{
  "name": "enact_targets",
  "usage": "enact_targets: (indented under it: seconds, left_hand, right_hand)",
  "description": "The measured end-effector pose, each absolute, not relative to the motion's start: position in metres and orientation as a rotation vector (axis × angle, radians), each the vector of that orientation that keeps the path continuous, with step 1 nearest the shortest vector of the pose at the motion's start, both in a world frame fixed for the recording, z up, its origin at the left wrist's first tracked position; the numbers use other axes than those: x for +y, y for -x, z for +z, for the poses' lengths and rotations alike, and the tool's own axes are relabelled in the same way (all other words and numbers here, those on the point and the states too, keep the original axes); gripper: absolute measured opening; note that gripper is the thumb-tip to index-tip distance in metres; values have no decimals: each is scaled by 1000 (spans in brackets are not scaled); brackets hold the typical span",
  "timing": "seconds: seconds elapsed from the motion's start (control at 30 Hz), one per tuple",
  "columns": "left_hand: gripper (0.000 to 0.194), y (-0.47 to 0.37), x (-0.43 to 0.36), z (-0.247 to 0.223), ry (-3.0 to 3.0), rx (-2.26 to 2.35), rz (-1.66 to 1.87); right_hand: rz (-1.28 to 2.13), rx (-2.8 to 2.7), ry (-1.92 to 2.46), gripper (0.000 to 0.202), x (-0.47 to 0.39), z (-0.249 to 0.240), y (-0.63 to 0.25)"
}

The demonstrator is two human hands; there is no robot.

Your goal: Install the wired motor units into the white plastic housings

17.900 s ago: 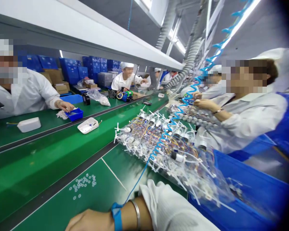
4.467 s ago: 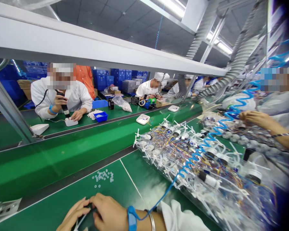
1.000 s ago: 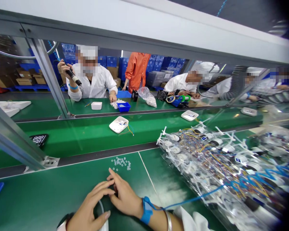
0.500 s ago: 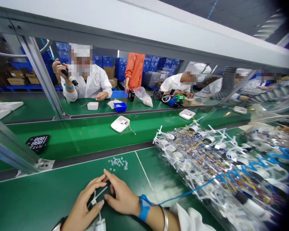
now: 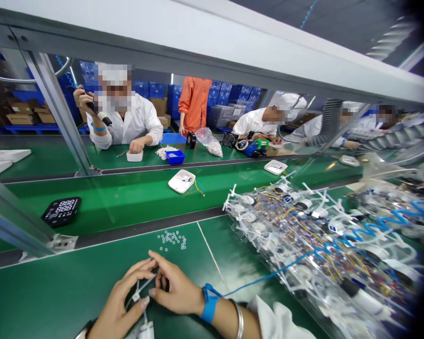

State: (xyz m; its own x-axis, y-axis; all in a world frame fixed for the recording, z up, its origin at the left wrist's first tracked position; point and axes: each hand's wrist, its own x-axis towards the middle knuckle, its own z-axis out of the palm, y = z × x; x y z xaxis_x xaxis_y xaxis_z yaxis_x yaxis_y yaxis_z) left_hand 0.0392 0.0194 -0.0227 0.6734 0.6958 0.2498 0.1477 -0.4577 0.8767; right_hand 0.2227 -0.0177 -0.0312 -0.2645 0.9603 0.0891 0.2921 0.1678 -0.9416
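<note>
My left hand (image 5: 118,303) curls round thin white tubing with a small white T-shaped connector (image 5: 136,297) at its branch. From the connector the tube runs down to a white part (image 5: 147,330) at the lower edge, mostly cut off. My right hand (image 5: 178,288), with a blue wrist strap (image 5: 209,303), meets the left fingertips and closes its fingers at the end of one tube branch. Exactly what those right fingertips pinch is partly hidden. Just beyond both hands, several small translucent rings (image 5: 173,239) lie loose on the green bench (image 5: 74,287).
To the right, clear trays (image 5: 289,254) hold many wired white parts, crossed by a coiled blue cord (image 5: 360,241). A conveyor (image 5: 127,202) beyond carries white casings (image 5: 182,181) and a black display panel (image 5: 61,211). Metal posts (image 5: 56,103) stand left; co-workers sit opposite.
The right fingers have curled in more at the tube end. The display panel and near white casing have shifted right along the conveyor. A co-worker's hand has moved onto a white casing.
</note>
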Motion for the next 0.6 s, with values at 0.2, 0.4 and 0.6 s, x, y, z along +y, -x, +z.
enact_targets:
  seconds: [0.2,0.4,0.6]
  left_hand:
    - [39,-42,14,-20,-2147,603,711]
    - [35,-43,15,-21,-2034,644,699]
    - [35,-40,22,-32,-1704,730,755]
  right_hand:
    - [1088,-1702,1163,78,-18,-29,-221]
    - [1161,-1634,1169,80,-19,-31,-222]
    - [1360,-1429,990,77,-15,-32,-224]
